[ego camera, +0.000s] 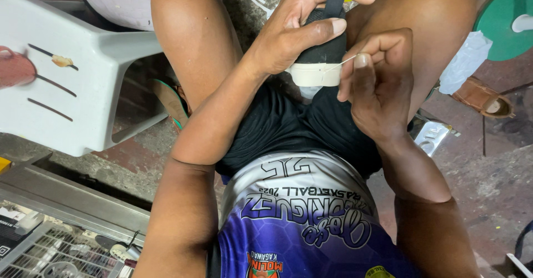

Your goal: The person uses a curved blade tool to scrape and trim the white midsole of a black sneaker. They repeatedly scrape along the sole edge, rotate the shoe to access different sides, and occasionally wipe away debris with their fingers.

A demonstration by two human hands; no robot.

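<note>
A black shoe [325, 47] with a white sole edge is held heel-end toward the camera, between the seated person's bare knees and above the lap. A pull strap at its top shows between the fingers of the left hand [297, 31], which wraps over the upper, the thumb pressed flat across the black fabric and the fingers curled round the far side in a firm grasp. A thin white thread [341, 64] runs taut from the sole edge to the right hand [375, 78]. That hand sits just beside the shoe on the right, fingers clenched inward, with the thread pinched between thumb and forefinger; whether a needle is held there cannot be told. Both forearms rest close against the thighs. The person wears black shorts [288, 125] and a purple and white sports jersey [300, 217]. To the left stands a white plastic chair [72, 84], its slotted seat tilted toward the camera, with a reddish object [14, 67] at its edge. A sandal [169, 100] lies on the floor under the left thigh. At lower left is a metal-framed wire rack [55, 244] holding small items. To the right, on the concrete floor [488, 167], lie a crumpled white plastic bag [463, 61], a brown shoe [483, 97] and part of a green round lid [502, 25].
</note>
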